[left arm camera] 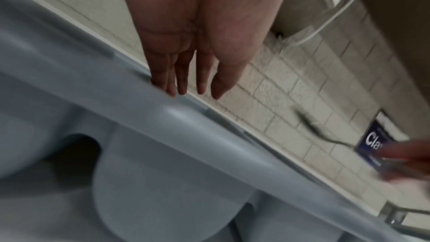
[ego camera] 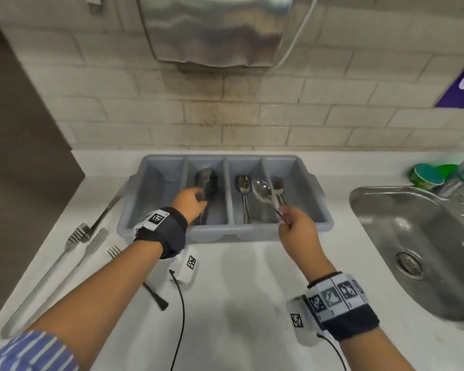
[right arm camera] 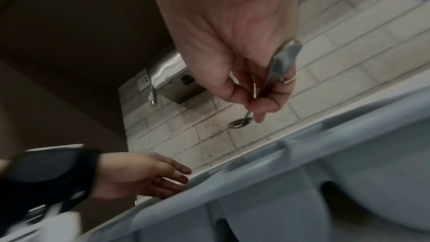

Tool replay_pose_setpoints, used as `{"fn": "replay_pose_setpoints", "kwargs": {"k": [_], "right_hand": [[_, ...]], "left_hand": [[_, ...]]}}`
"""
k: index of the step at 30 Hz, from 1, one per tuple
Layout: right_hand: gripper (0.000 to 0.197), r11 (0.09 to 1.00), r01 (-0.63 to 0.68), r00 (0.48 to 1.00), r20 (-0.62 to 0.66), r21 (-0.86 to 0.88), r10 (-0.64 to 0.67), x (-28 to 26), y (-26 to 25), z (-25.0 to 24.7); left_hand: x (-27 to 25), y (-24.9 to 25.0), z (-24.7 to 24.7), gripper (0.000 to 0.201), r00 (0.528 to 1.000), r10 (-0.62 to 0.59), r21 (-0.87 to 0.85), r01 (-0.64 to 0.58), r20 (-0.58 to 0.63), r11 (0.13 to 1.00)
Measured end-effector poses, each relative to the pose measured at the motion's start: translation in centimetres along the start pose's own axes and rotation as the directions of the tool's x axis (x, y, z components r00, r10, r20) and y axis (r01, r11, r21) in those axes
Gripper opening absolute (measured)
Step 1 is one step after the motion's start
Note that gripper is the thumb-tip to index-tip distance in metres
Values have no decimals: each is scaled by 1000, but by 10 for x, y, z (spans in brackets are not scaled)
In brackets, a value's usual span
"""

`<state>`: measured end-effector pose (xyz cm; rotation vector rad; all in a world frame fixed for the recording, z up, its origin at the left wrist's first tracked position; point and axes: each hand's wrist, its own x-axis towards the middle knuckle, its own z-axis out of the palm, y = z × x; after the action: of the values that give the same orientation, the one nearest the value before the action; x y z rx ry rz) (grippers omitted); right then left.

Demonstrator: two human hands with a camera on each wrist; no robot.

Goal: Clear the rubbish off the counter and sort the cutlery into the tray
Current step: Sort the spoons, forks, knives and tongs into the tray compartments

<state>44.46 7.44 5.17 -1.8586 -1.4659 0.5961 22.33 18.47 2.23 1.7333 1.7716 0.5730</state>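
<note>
Grey cutlery tray (ego camera: 169, 164) sits on the white worktop (ego camera: 241, 277) against the tiled wall, 4 compartments side by side. Left hand (ego camera: 189, 200) reaches over the 2nd compartment from the left, above the dark-handled cutlery (ego camera: 208, 180) lying there; in the left wrist view its fingers (left arm camera: 181, 80) are straight and together, holding nothing, tips near the tray's rim. Right hand (ego camera: 296, 223) pinches the handle of a large spoon (ego camera: 261, 190), bowl raised over the divider btwn the 3rd and 4th compartments. A 2nd thin metal piece shows in that grip in the right wrist view, prob. another utensil, but too blurred to tell. Small spoons (ego camera: 243, 187) lie in the 3rd compartment, forks (ego camera: 278, 184) in the 4th.

On the worktop left of the tray: a pair of metal tongs (ego camera: 51, 271), a knife (ego camera: 107, 207) alongside the tray's left end, and a black-handled fork (ego camera: 114, 250) partly hidden under the left forearm. Steel sink (ego camera: 423, 253) to the right, green-lidded tub (ego camera: 427, 176) behind it. Steel dispenser (ego camera: 214, 30) on the wall above the tray.
</note>
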Motion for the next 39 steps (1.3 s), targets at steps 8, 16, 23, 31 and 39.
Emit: {"fn": "replay_pose_setpoints", "kwargs": {"k": [8,16,23,31,39], "right_hand": [[28,938,15,956,280,-346,88,92,-17,83],[25,926,307,952,85,-219,-295,27,-30,94],[22,866,491,778,494,-91,-389,-64,-79,175],[18,791,492,765,614,-363,-195,-93,-99,245],[20,742,486,765,636,-462,-105,-90,-93,206]], "left_hand": [[-90,-58,-47,22,994,-27,-137,12,-107,991],[-157,-155,-79,15,944,-255,-34,254,-210,967],[-194,-197,-87,16,909,-332,-8,341,-252,940],[-200,-227,-80,33,922,-341,134,367,-181,921],[-183,-245,-79,23,948,-311,375,314,-70,872]]}}
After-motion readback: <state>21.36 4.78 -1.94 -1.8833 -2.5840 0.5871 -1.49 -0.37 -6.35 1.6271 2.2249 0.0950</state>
